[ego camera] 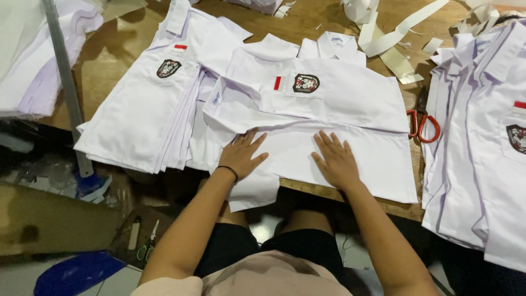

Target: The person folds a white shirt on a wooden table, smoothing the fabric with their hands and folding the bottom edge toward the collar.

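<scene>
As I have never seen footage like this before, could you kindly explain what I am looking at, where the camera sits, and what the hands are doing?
There is no machine here: a person is working with two bare hands, and the single picture comes from a camera worn on their head, looking down over their lap at a wooden table.

Both hands lie flat, palms down, on a white shirt spread in front of them: the left hand near a folded sleeve, the right hand on the lower part. Neither hand has a grip on anything; the fingers are open and pressing the cloth.

The shirt has a dark round badge and a small red and white patch on its chest. To the left is a stack of similar shirts, and another pile is on the right. Orange-handled scissors lie beside the shirt, and strips of white paper lie at the far edge.
</scene>
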